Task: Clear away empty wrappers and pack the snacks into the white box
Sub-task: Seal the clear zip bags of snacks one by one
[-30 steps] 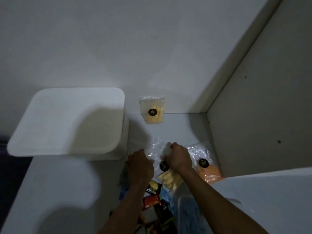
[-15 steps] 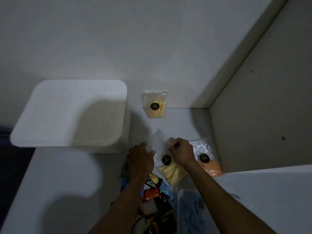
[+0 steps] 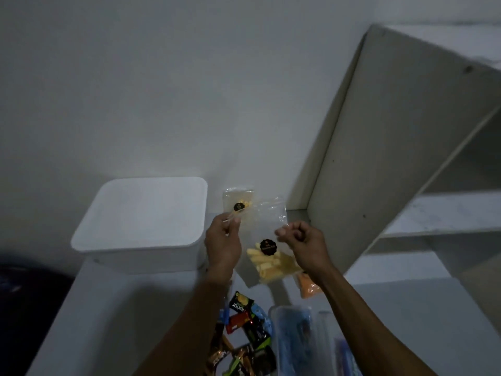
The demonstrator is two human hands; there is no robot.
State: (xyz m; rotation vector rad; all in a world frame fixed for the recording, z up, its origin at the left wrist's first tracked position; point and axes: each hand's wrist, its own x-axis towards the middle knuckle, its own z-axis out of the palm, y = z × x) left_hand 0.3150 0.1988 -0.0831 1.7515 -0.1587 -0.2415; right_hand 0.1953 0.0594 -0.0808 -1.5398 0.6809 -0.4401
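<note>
Both hands hold a clear snack bag [image 3: 267,248] of pale yellow sticks, raised above the surface [image 3: 130,302] just right of the white box [image 3: 141,221]. The left hand [image 3: 223,242] has its grip pinched on the bag's upper left edge; the right hand [image 3: 305,246] has its grip curled on the upper right edge. The white box stands lidded. A second yellow snack bag [image 3: 238,203] leans on the wall behind the box's right corner. Small coloured packets [image 3: 248,321] lie nearer the viewer.

Dim, grey, low-contrast picture with soft grain; faint light falls from above, leaving the lower left corner nearly black, straight edges bowing outward, and fine detail smeared throughout
</note>
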